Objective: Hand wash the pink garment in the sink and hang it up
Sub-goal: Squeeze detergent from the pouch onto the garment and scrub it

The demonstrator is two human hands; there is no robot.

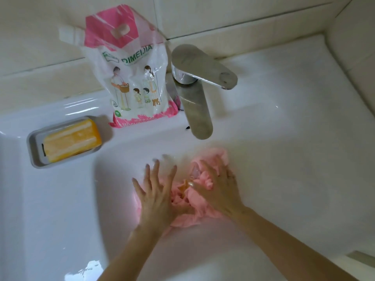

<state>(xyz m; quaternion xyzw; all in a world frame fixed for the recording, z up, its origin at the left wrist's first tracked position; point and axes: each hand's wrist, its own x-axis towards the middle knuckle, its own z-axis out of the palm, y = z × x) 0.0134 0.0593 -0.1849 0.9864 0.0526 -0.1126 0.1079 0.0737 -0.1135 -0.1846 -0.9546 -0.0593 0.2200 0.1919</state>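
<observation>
Head view: what does the sink [60, 220] hold?
— The pink garment [192, 219], bunched in its basin; left hand [157, 196] and right hand [220, 189] press it, fingers spread.
— Farther back?
— An orange soap bar [71, 139] in a grey dish [33, 153], then a detergent pouch [134, 82] beside the tap [194, 102]

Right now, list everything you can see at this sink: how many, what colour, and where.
pink garment: one, pink, bunched in the sink basin under both hands
sink: one, white, fills the view
faucet: one, silver, back ledge, spout over the basin
detergent pouch: one, pink and white, back ledge left of the faucet
soap bar: one, orange-yellow, in the soap dish
soap dish: one, grey, left ledge of the sink
wall tiles: several, cream, behind the sink
left hand: one, fingers spread, resting on the garment
right hand: one, fingers spread, pressing on the garment
</observation>
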